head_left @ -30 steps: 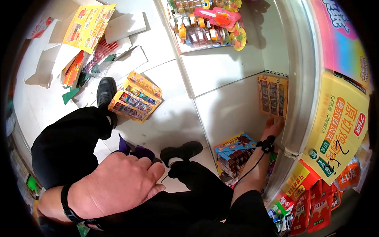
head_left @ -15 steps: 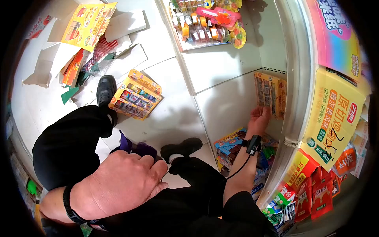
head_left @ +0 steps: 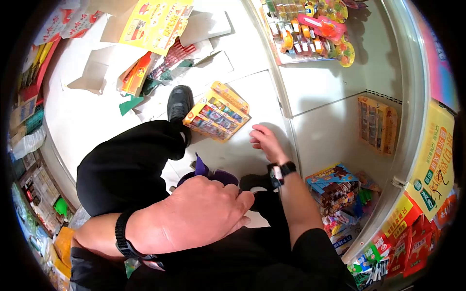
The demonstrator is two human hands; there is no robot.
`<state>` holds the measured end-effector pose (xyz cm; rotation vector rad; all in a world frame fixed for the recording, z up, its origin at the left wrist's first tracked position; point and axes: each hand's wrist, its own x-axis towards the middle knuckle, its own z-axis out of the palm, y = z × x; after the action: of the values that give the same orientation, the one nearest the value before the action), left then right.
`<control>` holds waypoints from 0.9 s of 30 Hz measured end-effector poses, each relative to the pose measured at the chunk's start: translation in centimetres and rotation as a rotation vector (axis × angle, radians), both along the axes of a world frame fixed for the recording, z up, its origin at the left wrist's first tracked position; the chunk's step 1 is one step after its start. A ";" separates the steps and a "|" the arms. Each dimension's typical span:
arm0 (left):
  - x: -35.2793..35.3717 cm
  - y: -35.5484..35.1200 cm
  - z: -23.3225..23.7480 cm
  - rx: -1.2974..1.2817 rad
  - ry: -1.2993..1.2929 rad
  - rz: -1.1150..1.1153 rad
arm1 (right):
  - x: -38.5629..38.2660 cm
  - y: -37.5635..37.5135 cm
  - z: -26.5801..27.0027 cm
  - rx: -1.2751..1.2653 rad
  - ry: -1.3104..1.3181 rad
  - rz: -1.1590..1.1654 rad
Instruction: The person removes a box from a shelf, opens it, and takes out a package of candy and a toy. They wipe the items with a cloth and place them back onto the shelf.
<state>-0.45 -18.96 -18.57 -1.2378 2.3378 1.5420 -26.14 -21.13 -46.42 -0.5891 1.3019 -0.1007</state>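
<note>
My left hand (head_left: 204,213) is large in the lower middle, its fingers curled; what they hold, if anything, is hidden. A purple object (head_left: 218,175) shows just beyond its knuckles. My right hand (head_left: 267,142) is over the white floor, fingers apart and holding nothing. Just up and left of it, a yellow box (head_left: 217,112) with a window of small coloured packs lies beside my black shoe (head_left: 180,103). A similar yellow box (head_left: 377,124) leans against the white wall at the right, away from both hands.
Torn cardboard (head_left: 92,72), a yellow printed sheet (head_left: 155,24) and scraps lie at the upper left. A tray of small toys (head_left: 310,31) is at the top. Colourful packets (head_left: 340,194) fill the lower right, inside a metal rim (head_left: 399,182). Shelves of goods line the left edge.
My right hand has left the yellow box by the wall and moved left over the floor. The scene has shifted right in view. My left hand remains curled.
</note>
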 end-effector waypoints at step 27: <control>-1.7 -1.6 2.0 -0.093 0.041 -0.117 | -11.2 -4.3 9.4 -0.517 0.097 -0.480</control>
<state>-2.14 -20.52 -16.57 -1.0753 2.4846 1.4518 -37.36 -25.38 -37.02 -0.7089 1.5001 -0.8319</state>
